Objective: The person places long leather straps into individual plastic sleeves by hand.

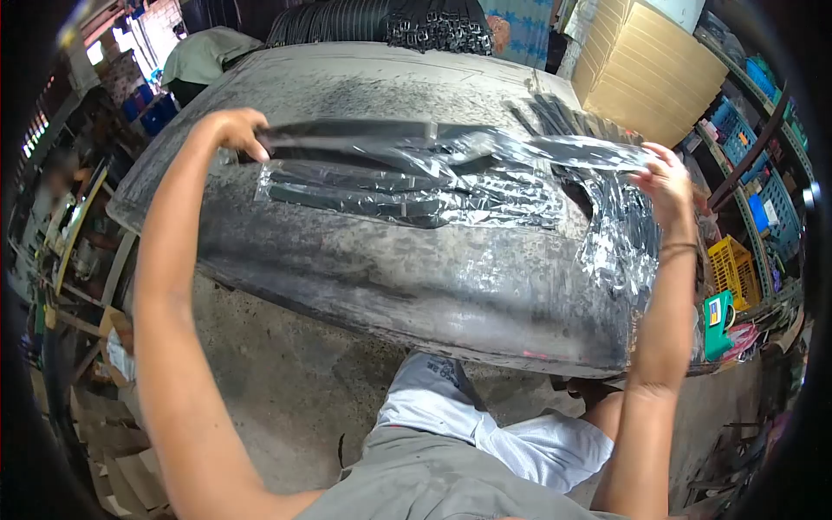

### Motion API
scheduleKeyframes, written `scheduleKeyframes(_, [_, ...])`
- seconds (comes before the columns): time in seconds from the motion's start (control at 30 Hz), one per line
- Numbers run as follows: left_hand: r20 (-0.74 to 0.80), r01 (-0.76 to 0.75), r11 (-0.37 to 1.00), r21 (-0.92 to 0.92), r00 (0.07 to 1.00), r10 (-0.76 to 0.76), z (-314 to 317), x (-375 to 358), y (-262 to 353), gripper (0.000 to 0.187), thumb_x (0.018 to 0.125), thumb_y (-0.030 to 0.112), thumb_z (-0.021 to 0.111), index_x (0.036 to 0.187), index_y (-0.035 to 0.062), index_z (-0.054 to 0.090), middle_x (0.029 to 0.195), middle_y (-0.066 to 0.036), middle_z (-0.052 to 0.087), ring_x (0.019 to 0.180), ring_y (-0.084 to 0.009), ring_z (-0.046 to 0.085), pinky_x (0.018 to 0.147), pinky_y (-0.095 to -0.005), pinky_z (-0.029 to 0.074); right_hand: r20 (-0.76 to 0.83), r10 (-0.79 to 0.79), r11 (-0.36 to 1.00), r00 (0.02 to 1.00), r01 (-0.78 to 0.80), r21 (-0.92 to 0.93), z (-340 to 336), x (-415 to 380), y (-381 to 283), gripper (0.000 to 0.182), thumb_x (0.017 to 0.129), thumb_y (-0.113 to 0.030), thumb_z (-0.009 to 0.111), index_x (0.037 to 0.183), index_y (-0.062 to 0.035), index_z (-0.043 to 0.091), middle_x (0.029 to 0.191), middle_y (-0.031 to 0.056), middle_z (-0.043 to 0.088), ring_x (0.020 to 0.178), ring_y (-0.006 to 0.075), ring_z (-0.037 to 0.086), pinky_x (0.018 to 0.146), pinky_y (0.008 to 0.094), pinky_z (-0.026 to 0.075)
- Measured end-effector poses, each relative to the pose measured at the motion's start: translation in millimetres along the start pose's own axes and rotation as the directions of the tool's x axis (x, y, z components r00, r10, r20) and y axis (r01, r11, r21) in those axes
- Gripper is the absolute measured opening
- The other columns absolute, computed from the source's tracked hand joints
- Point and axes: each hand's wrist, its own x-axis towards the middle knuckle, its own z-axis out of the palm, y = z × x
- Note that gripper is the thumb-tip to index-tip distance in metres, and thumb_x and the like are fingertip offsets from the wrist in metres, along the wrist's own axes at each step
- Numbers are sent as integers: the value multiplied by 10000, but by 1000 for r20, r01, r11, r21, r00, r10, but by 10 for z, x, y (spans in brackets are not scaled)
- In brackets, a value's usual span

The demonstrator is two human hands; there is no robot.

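Observation:
My left hand grips the left end of a long black belt in clear plastic, which is blurred in places. At the other end, my right hand is closed on the clear plastic. The belt is stretched between both hands above the worn grey table. Just below it, other plastic-wrapped black belts lie flat on the table. A heap of clear wrappers rests beside my right hand, near a fan of dark strips.
Belts with buckles are piled at the table's far edge. A cardboard box stands at the back right. Shelves with blue baskets, a yellow crate and a green item are at the right.

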Motion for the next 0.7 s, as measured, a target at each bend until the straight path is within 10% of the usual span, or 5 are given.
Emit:
scheduleKeyframes(0.03, [-184,312,940,138,941,-285,-128,-227,319,861,665,325,816,1399,148,402,1433,-125,421,1349,-302,354,1090,-617,169,-7,7,999,1000,-7,36,293,64,147,310,861,12,496,1164,-11,554,828,24,583,645,97,574,629,286,561])
scheduleKeyframes(0.1, [-589,413,902,125,762,-268,199,187,-20,922,690,389,787,1454,206,305,1533,-94,258,1435,-308,149,1058,-701,12,-43,132,990,990,-129,60,741,222,613,274,832,29,512,1102,7,550,804,76,580,606,138,575,594,323,561])
scheduleKeyframes(0.3, [-354,224,939,-261,883,-309,1956,672,587,887,830,668,483,1509,200,159,1580,-119,-21,1447,-344,-58,1081,-658,-7,-153,313,947,937,-320,-26,1270,186,1865,215,870,51,462,1069,13,535,842,107,572,598,167,586,516,320,554])
scheduleKeyframes(0.57, [-446,232,926,-299,823,-351,2333,763,693,738,916,622,351,1480,157,253,1559,-154,126,1443,-342,69,1117,-599,54,-235,266,961,935,-275,-8,1082,178,2095,314,895,-28,514,1203,26,491,898,78,543,678,146,555,573,293,530])
scheduleKeyframes(0.7, [-444,249,920,-303,817,-368,2334,737,712,741,912,625,355,1476,152,266,1556,-162,134,1441,-346,76,1120,-593,51,-135,-255,840,957,150,-521,922,39,2028,444,822,-157,659,1208,29,545,1043,135,596,862,211,611,754,334,522])
